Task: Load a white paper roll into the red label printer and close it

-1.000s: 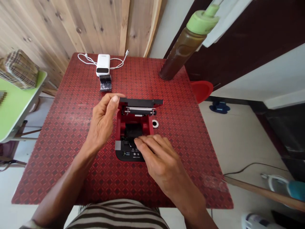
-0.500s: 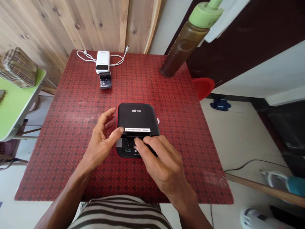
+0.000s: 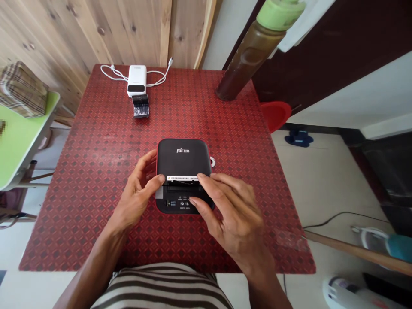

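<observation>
A small black-and-red thermal printer sits on the table before me, its black lid down. White lettering marks the lid, and a white warning strip runs along its front edge. In front of that edge is a dark slot, then a panel with small buttons. My left hand grips the printer's left side, thumb on the lid's front corner. My right hand is at the right side, its index fingertip on the lid's front edge and its thumb apart over the button panel. A white ring-shaped piece shows partly beside the printer.
At the back of the red patterned table lie a white power bank with a cable and a curled black strip. A tall bottle with a green lid stands back right. A green table bearing a plaid bag adjoins the left.
The printer's lid has swung down from raised to closed over the inside. My left hand has moved from the lid's edge to the printer's side. My right hand's thumb has spread away from its fingers.
</observation>
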`<action>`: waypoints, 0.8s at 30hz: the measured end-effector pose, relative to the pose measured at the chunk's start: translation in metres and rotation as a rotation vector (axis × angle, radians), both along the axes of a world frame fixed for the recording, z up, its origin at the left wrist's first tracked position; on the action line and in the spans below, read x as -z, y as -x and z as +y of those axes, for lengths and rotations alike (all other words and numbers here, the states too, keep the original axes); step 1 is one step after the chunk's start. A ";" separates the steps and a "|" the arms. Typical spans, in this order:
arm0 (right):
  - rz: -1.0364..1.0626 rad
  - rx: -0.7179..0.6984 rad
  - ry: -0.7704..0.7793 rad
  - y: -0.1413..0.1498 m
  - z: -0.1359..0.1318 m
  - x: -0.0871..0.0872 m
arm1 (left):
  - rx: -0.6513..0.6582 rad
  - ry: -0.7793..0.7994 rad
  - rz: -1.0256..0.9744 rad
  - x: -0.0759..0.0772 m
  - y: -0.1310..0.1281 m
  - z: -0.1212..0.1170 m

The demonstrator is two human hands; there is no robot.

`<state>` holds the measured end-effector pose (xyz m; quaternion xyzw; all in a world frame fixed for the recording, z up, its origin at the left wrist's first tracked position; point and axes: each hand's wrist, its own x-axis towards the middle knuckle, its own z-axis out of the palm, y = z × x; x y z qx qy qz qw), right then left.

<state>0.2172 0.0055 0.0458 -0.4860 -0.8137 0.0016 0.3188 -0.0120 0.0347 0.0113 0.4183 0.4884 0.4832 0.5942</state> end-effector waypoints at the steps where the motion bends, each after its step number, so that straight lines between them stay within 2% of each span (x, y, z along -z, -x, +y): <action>1: 0.008 -0.004 0.011 0.000 -0.001 0.002 | 0.001 -0.005 0.001 0.000 0.000 -0.001; 9: 0.075 -0.009 0.049 0.001 -0.007 0.012 | -0.008 -0.021 0.085 -0.001 -0.002 0.000; 14: 0.222 0.020 0.004 -0.005 -0.017 0.018 | -0.047 0.021 0.042 0.005 0.002 -0.011; 16: 0.293 0.099 0.006 -0.005 -0.026 0.025 | -0.046 0.020 0.022 0.007 0.006 -0.019; 20: 0.365 0.257 0.130 0.003 -0.046 0.050 | -0.017 0.042 0.059 0.005 0.009 -0.030; 24: 0.374 0.256 0.141 0.018 -0.056 0.071 | -0.031 0.043 0.101 0.001 0.006 -0.030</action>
